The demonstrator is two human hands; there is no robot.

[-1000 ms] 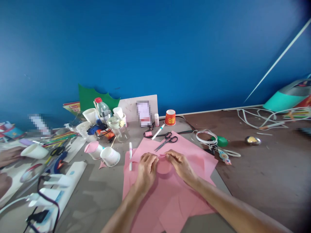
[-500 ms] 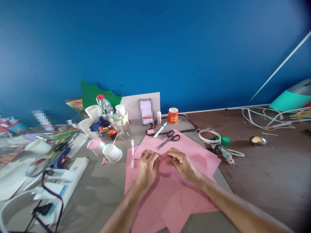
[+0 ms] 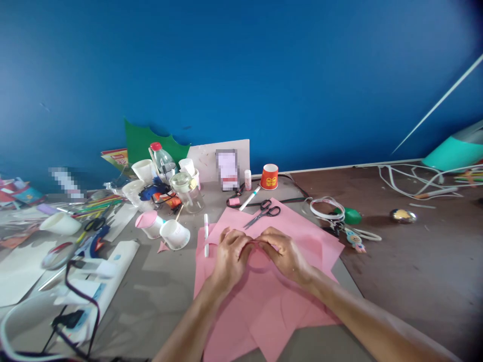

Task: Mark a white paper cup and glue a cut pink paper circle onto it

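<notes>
Both hands pinch a small rounded piece of pink paper (image 3: 259,259) above several overlapping pink sheets (image 3: 271,306). My left hand (image 3: 231,254) is closed on its left upper edge, and my right hand (image 3: 284,251) on its right. The fingertips nearly meet at the top of the piece, hiding that edge. Just beyond the hands, black-handled scissors (image 3: 263,214) lie slightly spread on the pink sheets. To the left of my left hand a white marker (image 3: 206,235) rests across the sheets' edge.
Paper cups (image 3: 175,235), a glass jar (image 3: 191,196) and a power strip (image 3: 109,281) stand or lie to the left. Behind the sheets are a red cup (image 3: 269,177), another marker (image 3: 249,198) and an upright phone (image 3: 227,171). Coiled cables (image 3: 327,210) lie at right.
The hands stay at nearly the same place, with the fingertips drawn slightly closer together on the pink paper piece. The camera view has shifted a little.
</notes>
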